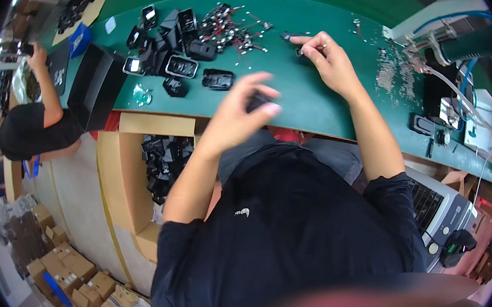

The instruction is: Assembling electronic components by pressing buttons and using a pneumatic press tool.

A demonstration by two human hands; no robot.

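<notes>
My left hand (240, 109) is curled over the near edge of the green bench, its fingers round a black plastic part (258, 100) that is partly hidden. Farther right, my right hand (329, 64) is closed in a pinch on a small dark piece (300, 52), too small to name. Just beyond those fingertips lies a short wired part (287, 36). A black plastic housing (218, 79) rests left of my left hand. Behind it, a tangled heap of red and black wire leads (226, 26) with white connectors spreads over the bench.
Black housings and framed covers (182, 67) crowd the bench's left part. Small pale pieces (390, 72) are scattered at right, near a bench machine (468, 46) with hoses. An open carton (115, 173) of black parts stands below. A co-worker (33, 128) is at far left.
</notes>
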